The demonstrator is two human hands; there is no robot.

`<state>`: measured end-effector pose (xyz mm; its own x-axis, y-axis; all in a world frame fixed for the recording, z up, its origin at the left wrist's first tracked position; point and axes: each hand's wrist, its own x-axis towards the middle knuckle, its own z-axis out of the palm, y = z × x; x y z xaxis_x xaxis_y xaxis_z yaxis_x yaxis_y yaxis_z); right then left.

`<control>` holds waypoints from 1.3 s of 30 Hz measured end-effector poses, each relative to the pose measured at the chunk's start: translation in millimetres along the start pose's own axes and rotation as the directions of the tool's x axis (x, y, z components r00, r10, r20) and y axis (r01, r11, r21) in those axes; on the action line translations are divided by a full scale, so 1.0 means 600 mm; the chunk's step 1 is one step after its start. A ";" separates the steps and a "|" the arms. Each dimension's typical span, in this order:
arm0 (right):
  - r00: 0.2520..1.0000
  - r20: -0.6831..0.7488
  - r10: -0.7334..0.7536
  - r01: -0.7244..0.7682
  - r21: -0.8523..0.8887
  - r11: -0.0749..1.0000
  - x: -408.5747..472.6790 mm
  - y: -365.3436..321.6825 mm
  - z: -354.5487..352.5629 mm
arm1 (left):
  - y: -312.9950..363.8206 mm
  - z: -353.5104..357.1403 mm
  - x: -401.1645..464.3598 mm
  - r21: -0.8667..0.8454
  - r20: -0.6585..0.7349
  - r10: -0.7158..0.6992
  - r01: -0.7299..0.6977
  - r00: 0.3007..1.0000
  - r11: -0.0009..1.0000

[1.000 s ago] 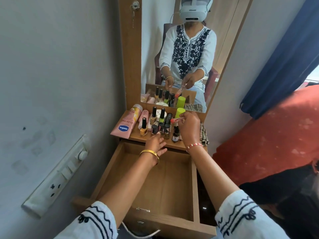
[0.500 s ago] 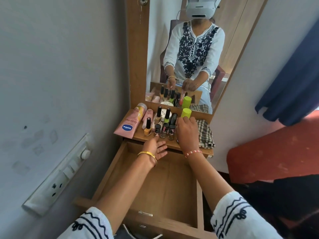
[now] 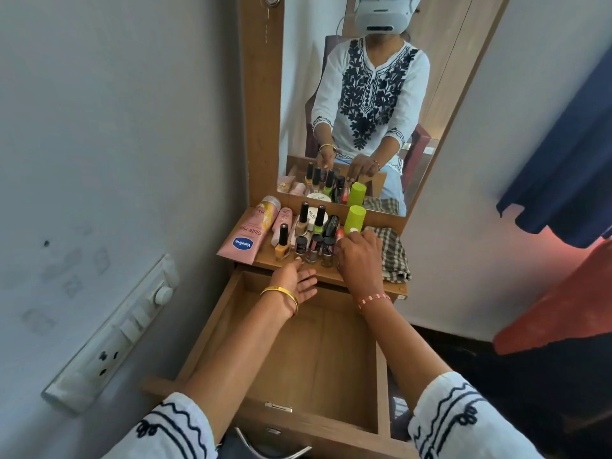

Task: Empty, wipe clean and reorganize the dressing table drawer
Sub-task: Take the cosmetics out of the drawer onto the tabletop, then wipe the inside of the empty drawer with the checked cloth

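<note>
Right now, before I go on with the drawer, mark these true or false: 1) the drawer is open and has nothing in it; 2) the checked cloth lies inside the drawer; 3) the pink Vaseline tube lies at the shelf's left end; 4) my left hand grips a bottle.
1) The drawer is open, nothing in it: true.
2) False: the checked cloth lies on the shelf, at its right end.
3) Pink Vaseline tube at the left end: true.
4) False: the left hand is open, holding nothing.
</note>
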<state>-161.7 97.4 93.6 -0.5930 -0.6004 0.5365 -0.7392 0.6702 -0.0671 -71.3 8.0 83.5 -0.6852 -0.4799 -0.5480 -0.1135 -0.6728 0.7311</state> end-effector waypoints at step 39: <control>0.646 0.345 0.681 -0.762 0.349 0.546 -0.009 0.135 0.000 | -0.090 0.079 -0.038 0.329 0.069 0.107 -0.124 0.992 0.936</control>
<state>-218.2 155.1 85.5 -0.9966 -0.0820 0.0102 -0.0628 0.6709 -0.7389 -84.0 81.9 76.0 -0.7415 -0.5090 -0.4372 -0.2583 -0.3848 0.8861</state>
